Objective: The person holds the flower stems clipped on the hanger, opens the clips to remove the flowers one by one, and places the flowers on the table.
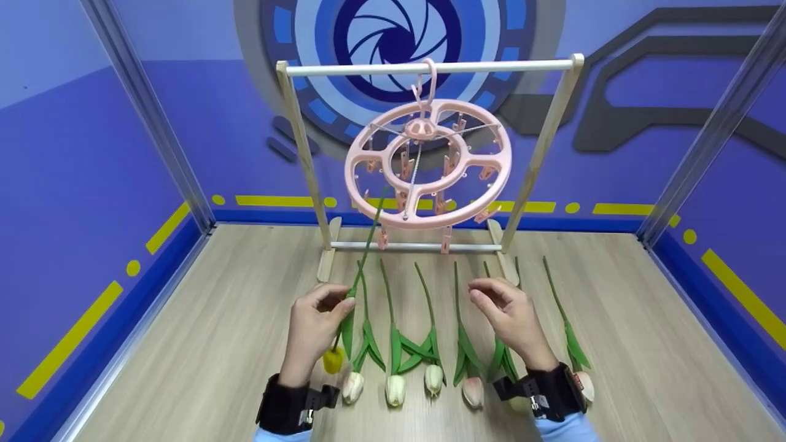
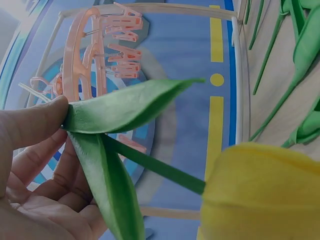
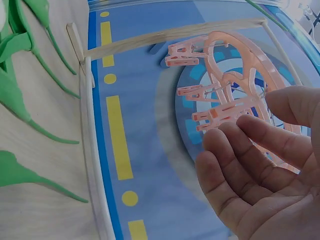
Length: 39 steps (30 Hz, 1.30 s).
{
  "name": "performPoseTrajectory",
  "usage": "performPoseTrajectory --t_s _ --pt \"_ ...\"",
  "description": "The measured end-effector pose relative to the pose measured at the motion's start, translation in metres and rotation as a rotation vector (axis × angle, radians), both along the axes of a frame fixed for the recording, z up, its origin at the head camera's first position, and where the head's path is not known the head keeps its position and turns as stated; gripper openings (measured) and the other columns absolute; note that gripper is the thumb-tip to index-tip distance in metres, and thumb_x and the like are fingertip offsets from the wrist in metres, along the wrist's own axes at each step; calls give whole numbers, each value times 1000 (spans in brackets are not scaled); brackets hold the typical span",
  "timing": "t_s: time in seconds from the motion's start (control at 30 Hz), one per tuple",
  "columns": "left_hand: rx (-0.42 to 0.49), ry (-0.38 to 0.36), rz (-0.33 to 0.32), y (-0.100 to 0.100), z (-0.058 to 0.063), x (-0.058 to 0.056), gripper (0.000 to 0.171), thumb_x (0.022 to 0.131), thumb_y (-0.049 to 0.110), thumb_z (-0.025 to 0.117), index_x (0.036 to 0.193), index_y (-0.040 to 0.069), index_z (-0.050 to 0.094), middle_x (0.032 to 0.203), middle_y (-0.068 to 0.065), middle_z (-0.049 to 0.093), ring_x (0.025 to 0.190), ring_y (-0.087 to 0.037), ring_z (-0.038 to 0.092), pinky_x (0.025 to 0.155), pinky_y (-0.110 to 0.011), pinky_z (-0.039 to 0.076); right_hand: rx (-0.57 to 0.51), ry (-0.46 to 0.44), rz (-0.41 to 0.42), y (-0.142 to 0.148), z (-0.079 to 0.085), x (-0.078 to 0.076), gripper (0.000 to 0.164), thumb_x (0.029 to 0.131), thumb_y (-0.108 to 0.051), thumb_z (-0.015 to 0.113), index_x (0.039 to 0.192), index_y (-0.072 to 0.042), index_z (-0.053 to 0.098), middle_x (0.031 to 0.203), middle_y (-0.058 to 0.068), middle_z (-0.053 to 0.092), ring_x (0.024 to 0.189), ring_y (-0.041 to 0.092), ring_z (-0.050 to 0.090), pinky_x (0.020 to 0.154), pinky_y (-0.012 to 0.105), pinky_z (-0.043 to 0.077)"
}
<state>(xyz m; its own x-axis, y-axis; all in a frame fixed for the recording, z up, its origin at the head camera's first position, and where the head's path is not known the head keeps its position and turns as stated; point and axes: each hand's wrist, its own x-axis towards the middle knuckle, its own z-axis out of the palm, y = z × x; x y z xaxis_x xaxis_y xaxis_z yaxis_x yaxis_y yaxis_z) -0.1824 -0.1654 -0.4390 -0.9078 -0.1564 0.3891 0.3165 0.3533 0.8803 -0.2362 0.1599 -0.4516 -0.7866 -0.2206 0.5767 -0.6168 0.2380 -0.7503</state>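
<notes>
A yellow artificial tulip (image 1: pixel 333 360) is pinched by its stem between the thumb and fingers of my left hand (image 1: pixel 314 325); its bloom points down toward me and its stem tip rises in front of the hanger. In the left wrist view, the tulip's yellow bloom (image 2: pixel 265 190) and two green leaves (image 2: pixel 125 107) are close to the camera. My right hand (image 1: pixel 506 316) hovers with loosely bent fingers, nothing held in them. Beyond both hands, a pink round clip hanger (image 1: pixel 430 221) with several clothespins (image 3: pixel 220 115) hangs from a rack's crossbar (image 1: pixel 491 66).
White and pale pink tulips (image 1: pixel 395 391) lie side by side on the wooden table (image 1: pixel 245 344), stems pointing away from me. The rack's wooden posts (image 1: pixel 543 156) stand on feet at the back. Blue panel walls (image 1: pixel 92 184) enclose the table at the back and sides.
</notes>
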Motion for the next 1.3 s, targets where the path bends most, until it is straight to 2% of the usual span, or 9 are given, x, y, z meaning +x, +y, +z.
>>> performPoseTrajectory --t_s 0.3,0.6,0.87,1.07,1.3 --pt "13 -28 57 -9 0 -1 18 93 7 77 109 -1 77 98 -14 73 83 -21 65 75 -25 52 36 -31 -23 2 -1 0 19 98 3 65 116 0 73 108 13 72 94 3 64 80 18 52" --pt "26 -44 98 -16 -2 -4 20 94 8 77 111 -2 76 95 -15 75 81 -20 66 72 -23 52 54 -21 -33 2 0 -1 22 97 7 65 116 0 73 108 12 72 95 1 63 81 18 52" --pt "33 -53 104 -21 -7 -7 22 95 10 76 113 -2 75 95 -15 75 83 -20 67 76 -24 52 55 40 -32 2 0 -3 20 97 4 67 115 0 73 105 11 72 91 5 65 78 16 51" --pt "10 -81 142 -23 -12 -10 21 95 7 75 113 -2 76 95 -15 75 83 -22 67 74 -24 52 66 75 -48 1 0 -3 20 97 3 67 116 -2 73 105 10 72 89 8 66 77 18 51" --pt "-47 -103 174 -24 -15 -10 18 94 5 75 111 -2 76 94 -14 75 83 -23 67 73 -26 53 90 13 -66 0 -1 -3 19 98 -2 68 116 -3 74 104 7 72 89 8 65 77 21 52"
